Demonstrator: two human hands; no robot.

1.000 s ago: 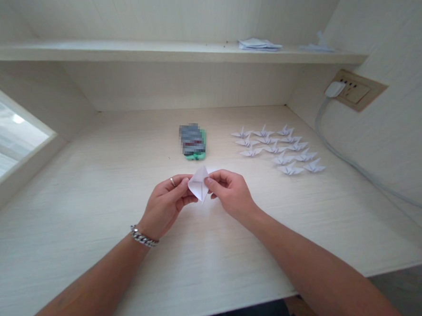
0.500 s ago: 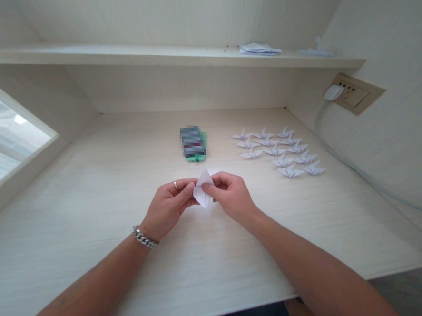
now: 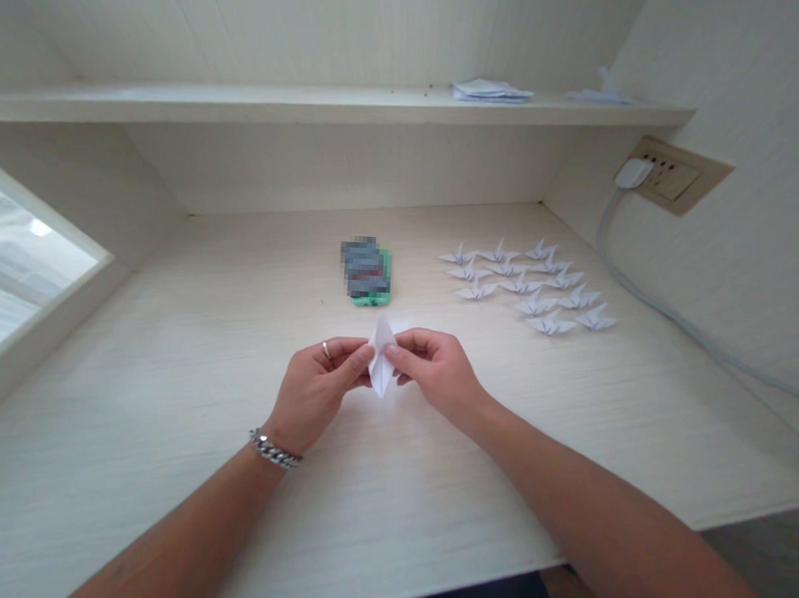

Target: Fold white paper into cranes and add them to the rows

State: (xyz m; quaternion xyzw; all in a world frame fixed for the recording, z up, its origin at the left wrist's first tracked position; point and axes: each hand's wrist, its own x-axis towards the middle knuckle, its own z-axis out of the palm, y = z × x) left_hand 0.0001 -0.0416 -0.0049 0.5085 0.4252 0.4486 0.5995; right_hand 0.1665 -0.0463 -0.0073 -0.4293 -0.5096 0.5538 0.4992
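Observation:
A small folded white paper (image 3: pixel 382 370), shaped like a narrow diamond with a crease down its middle, is held upright just above the desk. My left hand (image 3: pixel 317 380) pinches its left edge, thumb in front and fingers behind. On the opposite edge, my right hand (image 3: pixel 439 369) grips it the same way, its thumb resting near the centre crease. The fingertips behind the paper are hidden. Several white paper cranes (image 3: pixel 519 284) stand in loose rows on the desk, beyond and to the right of my hands.
Beyond my hands lies a green-edged object (image 3: pixel 381 284), its top blurred out. The raised shelf (image 3: pixel 282 102) carries a stack of white paper (image 3: pixel 492 91). A white plug (image 3: pixel 633 174) sits in the wall socket (image 3: pixel 681 179), its cable (image 3: pixel 669 313) running along the right side.
The paper has been pressed narrower and flatter, its bulging left side now drawn in. Both thumbs have shifted slightly inward on it, and my left hand has moved a little left.

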